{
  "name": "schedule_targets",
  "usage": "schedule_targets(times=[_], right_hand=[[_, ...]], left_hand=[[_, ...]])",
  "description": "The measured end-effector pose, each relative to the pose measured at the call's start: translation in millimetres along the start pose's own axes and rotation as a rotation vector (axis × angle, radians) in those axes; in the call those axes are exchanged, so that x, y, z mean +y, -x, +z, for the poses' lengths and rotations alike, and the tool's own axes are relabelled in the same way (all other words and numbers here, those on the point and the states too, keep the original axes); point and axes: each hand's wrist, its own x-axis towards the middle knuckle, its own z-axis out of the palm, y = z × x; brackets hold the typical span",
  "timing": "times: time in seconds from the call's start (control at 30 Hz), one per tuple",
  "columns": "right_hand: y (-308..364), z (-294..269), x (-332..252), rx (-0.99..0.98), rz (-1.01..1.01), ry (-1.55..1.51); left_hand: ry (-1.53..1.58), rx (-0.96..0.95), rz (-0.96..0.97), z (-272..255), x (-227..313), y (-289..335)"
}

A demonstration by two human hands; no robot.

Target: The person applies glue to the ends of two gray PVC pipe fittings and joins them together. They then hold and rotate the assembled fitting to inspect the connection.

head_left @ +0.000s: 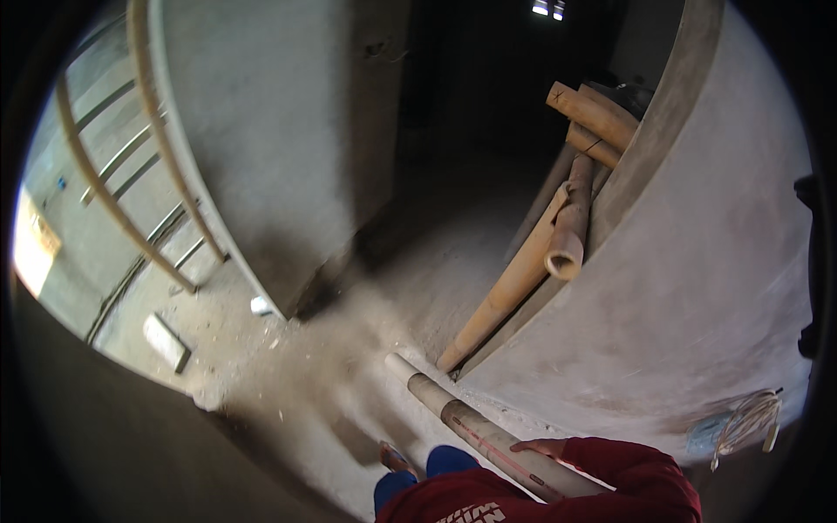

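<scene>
A long grey pipe (pixel 475 427) with a red printed stripe and dark bands runs slantwise in front of me, its pale far end near the floor by the wall corner. My right hand (pixel 539 447) is closed over the pipe's upper side, and the red-sleeved right arm (pixel 628 462) bends round from the right. The pipe's near end passes out of sight by that arm. My left hand is not in view. Below the pipe show my blue-clad knees (pixel 449 459) and one foot (pixel 392 456).
Tan pipes (pixel 510 283) lean in the dark doorway against the right wall (pixel 663 322). At left stands a wooden ladder (pixel 109 187). A pale block (pixel 166 342) lies on the dusty floor (pixel 323 362). Coiled cable (pixel 748 421) is by the right wall.
</scene>
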Motion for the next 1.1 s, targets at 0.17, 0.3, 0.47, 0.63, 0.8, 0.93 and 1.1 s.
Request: schedule_targets(times=[0.17,0.3,0.47,0.63,0.8,0.93,1.1], right_hand=[[8,30,-103,-0.046,-0.124,-0.198],[-38,35,-171,-0.055,-0.317,-0.205],[-74,40,-271,-0.033,-0.343,-0.344],[-64,32,-358,-0.004,-0.327,-0.451],[-65,37,-435,0.027,-0.317,-0.607],[-76,57,-481,0.034,-0.314,-0.763],[-93,78,-532,0.036,-0.348,-0.962]], left_hand=[[0.130,-0.137,-0.023,-23,154,-46],[0.335,-0.287,-0.051,-2,284,-103],[-0.150,0.012,0.145,110,414,-166],[-0.345,-0.183,0.129,201,508,-183],[-0.721,-0.212,0.153,298,616,-217],[-1.721,-0.235,0.585,345,711,-243],[-0.945,-0.093,0.060,448,817,-265]])
